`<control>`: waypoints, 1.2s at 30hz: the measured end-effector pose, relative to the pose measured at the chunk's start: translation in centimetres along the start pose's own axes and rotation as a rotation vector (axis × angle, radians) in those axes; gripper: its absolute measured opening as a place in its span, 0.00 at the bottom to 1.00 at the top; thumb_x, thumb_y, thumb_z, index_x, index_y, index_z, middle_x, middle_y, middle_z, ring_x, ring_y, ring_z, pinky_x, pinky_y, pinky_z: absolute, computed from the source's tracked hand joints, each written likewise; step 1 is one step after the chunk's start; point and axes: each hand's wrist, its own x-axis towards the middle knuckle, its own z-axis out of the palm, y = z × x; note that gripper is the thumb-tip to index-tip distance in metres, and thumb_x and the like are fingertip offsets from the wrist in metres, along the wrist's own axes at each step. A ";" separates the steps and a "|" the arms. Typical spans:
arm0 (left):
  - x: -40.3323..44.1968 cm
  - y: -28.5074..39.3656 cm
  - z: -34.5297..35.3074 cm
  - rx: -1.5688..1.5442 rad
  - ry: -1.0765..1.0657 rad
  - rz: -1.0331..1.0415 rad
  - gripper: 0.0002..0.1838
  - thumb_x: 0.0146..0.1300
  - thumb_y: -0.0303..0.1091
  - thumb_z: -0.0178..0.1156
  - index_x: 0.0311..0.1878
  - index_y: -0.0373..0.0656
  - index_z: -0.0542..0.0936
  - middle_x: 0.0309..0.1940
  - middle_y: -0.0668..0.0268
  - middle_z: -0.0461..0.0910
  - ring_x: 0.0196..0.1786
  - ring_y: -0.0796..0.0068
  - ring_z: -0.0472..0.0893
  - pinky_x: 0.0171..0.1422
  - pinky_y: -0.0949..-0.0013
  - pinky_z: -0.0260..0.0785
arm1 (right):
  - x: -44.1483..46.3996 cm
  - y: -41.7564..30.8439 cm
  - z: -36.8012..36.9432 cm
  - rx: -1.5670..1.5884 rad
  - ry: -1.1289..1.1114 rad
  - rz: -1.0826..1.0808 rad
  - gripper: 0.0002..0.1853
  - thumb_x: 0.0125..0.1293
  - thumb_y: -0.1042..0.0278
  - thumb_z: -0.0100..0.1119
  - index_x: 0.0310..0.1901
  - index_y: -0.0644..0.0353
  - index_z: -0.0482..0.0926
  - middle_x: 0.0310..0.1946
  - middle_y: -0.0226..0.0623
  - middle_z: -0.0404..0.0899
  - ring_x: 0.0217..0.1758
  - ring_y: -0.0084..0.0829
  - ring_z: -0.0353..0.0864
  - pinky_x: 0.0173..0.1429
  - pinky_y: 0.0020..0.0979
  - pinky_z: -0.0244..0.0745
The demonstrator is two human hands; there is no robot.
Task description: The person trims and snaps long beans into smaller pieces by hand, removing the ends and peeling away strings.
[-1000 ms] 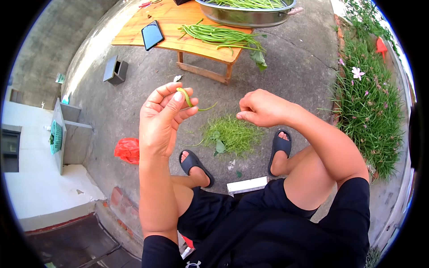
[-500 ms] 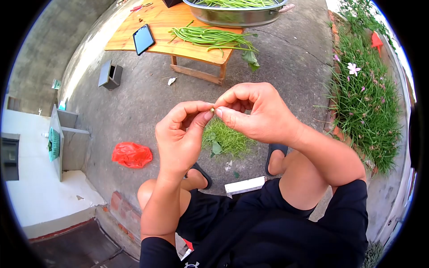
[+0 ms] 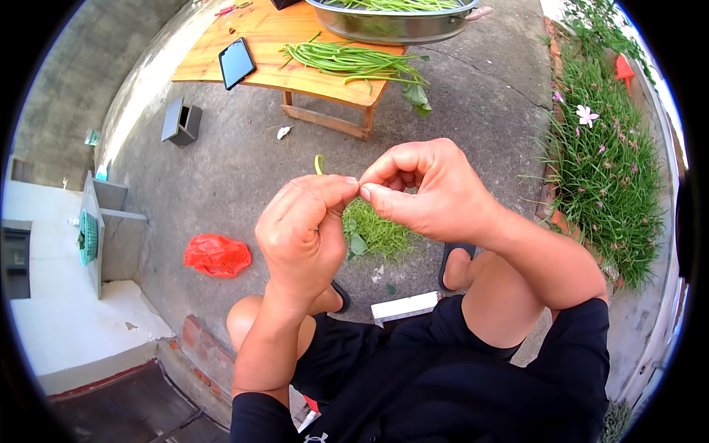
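Table [image 3: 214, 55]: top of view, well apart from both hands. Scraps [image 3: 380, 235]: on ground, below the hands in view. Right hand [image 3: 436, 193]: curled, thumb and forefinger pinched; can't tell what's between. Left hand [image 3: 301, 235]: closed on bean, fingertips meeting right's. Bean [image 3: 319, 164]: loop stands up just beyond left hand's knuckles, rest hidden.

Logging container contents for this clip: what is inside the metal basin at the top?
The metal basin holds long green beans. Only upper ones show; they and the near wall hide anything beneath, and the picture's edge crops the far side.
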 end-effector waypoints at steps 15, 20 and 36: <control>-1.4 -0.3 1.0 -0.379 -0.027 -0.342 0.09 0.66 0.14 0.63 0.47 0.32 0.85 0.43 0.61 0.86 0.46 0.76 0.85 0.52 0.73 0.79 | 0.7 1.2 0.6 0.476 0.037 0.227 0.04 0.63 0.73 0.65 0.35 0.64 0.83 0.29 0.29 0.81 0.28 0.15 0.72 0.34 0.21 0.69; -1.7 -0.7 1.4 -0.641 0.008 -0.538 0.08 0.69 0.17 0.62 0.50 0.33 0.83 0.44 0.59 0.86 0.45 0.73 0.86 0.54 0.68 0.82 | 0.6 0.6 0.9 0.456 0.067 0.268 0.04 0.62 0.73 0.65 0.36 0.65 0.82 0.29 0.29 0.81 0.29 0.16 0.72 0.34 0.21 0.69; -0.4 -1.5 0.3 -1.023 0.073 -0.789 0.09 0.73 0.23 0.59 0.53 0.40 0.79 0.49 0.59 0.85 0.52 0.64 0.86 0.42 0.70 0.86 | 0.5 1.6 0.7 0.304 0.073 0.222 0.05 0.61 0.74 0.65 0.35 0.65 0.82 0.30 0.29 0.81 0.33 0.18 0.77 0.39 0.22 0.75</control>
